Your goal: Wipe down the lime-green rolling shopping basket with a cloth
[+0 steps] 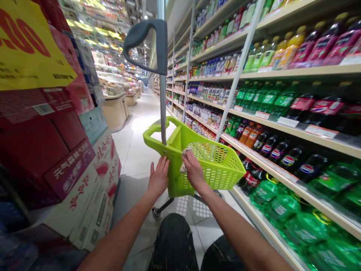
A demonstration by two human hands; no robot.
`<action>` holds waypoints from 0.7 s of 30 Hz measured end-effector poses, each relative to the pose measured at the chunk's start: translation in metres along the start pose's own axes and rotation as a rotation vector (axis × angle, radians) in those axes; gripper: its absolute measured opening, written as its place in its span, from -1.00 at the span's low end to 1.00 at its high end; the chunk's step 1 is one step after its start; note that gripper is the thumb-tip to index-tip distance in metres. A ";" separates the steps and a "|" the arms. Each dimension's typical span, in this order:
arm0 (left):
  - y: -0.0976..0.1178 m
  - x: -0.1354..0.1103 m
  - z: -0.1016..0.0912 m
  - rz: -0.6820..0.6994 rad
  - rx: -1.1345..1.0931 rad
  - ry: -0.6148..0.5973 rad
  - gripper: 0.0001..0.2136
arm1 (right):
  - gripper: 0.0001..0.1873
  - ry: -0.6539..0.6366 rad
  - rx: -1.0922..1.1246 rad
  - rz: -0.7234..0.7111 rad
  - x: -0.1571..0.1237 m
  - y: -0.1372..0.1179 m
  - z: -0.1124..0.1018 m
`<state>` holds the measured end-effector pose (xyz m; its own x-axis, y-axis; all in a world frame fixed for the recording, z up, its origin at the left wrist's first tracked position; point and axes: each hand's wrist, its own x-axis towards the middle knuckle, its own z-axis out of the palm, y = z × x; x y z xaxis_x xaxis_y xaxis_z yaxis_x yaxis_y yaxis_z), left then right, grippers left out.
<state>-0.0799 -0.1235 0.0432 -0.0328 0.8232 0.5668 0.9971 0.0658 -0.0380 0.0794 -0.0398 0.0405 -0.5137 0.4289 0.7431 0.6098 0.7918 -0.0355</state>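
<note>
Green plastic basket (217, 167). Left hand (159, 177): grip released, palm flat on corner, likely bracing it. Right hand (194, 170): grip clenched on cloth (184, 155), pressed to rim.

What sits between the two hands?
Head view: the near corner of the green basket, under the grey pole, between left hand and right hand holding a cloth.

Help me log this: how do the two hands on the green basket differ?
The left hand lies flat and empty against the basket; the right hand presses a whitish cloth to it. The left hand sits lower, the right hand up at the rim. Both touch its near end.
</note>
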 end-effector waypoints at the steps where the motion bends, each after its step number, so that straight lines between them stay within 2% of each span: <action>1: -0.001 0.001 0.000 -0.009 0.002 0.001 -0.43 | -0.52 0.029 -0.002 -0.005 0.008 -0.001 0.000; 3: -0.002 0.000 0.000 -0.015 0.005 -0.010 -0.42 | -0.57 0.024 -0.022 -0.049 0.006 -0.003 0.005; 6: -0.007 -0.004 0.000 -0.020 0.005 -0.039 -0.41 | -0.64 -0.096 -0.047 -0.162 -0.022 -0.007 0.017; 8: -0.012 -0.006 0.000 -0.042 0.007 -0.054 -0.40 | -0.67 -0.135 -0.049 -0.212 -0.027 -0.012 0.020; 10: -0.015 -0.007 -0.001 -0.073 0.010 -0.068 -0.39 | -0.65 -0.095 -0.036 -0.206 -0.010 -0.022 0.017; 13: -0.018 -0.005 -0.001 -0.109 0.010 -0.093 -0.39 | -0.62 0.011 -0.002 -0.173 0.037 -0.037 0.008; 15: -0.019 -0.006 -0.002 -0.123 0.008 -0.105 -0.38 | -0.62 0.006 0.001 -0.187 0.052 -0.043 0.008; 17: -0.022 -0.008 -0.002 -0.126 0.002 -0.107 -0.39 | -0.62 -0.090 -0.010 -0.250 0.044 -0.046 0.013; 19: -0.027 -0.011 -0.004 -0.128 -0.008 -0.091 -0.40 | -0.62 -0.224 -0.025 -0.331 0.021 -0.047 0.021; 21: -0.034 -0.009 -0.007 -0.140 -0.017 -0.049 -0.41 | -0.64 -0.283 -0.039 -0.379 0.006 -0.047 0.026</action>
<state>-0.1129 -0.1371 0.0454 -0.1745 0.8330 0.5250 0.9836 0.1727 0.0530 0.0319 -0.0631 0.0295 -0.8455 0.2189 0.4870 0.3670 0.9008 0.2323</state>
